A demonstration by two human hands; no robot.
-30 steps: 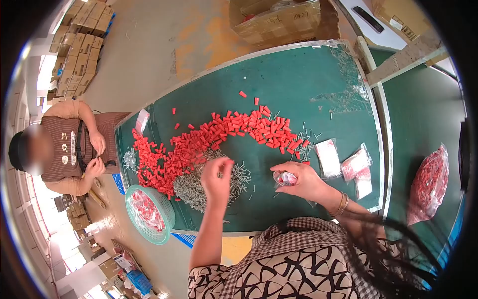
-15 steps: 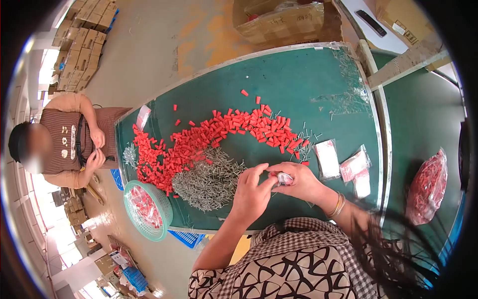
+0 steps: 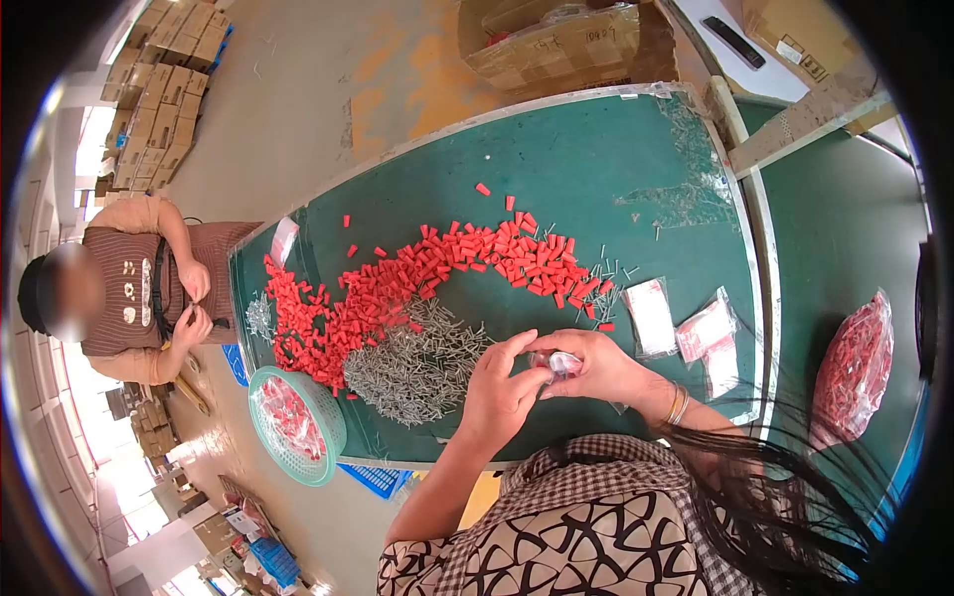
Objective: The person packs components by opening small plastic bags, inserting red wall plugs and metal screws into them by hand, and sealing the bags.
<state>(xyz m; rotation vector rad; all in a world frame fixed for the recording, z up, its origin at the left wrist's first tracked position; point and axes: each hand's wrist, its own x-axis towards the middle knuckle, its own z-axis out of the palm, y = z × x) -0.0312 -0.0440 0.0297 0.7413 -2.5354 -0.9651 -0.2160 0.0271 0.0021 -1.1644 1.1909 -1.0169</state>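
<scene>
My right hand is wrapped round a small clear plastic bag with something red inside. My left hand meets it from the other side, thumb and fingers closed on the bag's edge. Both hands are above the green table, near its front edge. Just left of them lies a heap of grey screws. Behind that, a curved band of red plastic wall plugs runs across the table. To the right lie flat clear packets with pale and pink contents.
A mint-green basket holding filled bags stands at the left corner. A large bag of red pieces lies on the right-hand surface. Across the left end sits another person, hands together. Behind the table is an open cardboard box.
The fingers of my left hand have moved in closer on the small bag, and more of the bag shows between my hands. The view has shifted slightly.
</scene>
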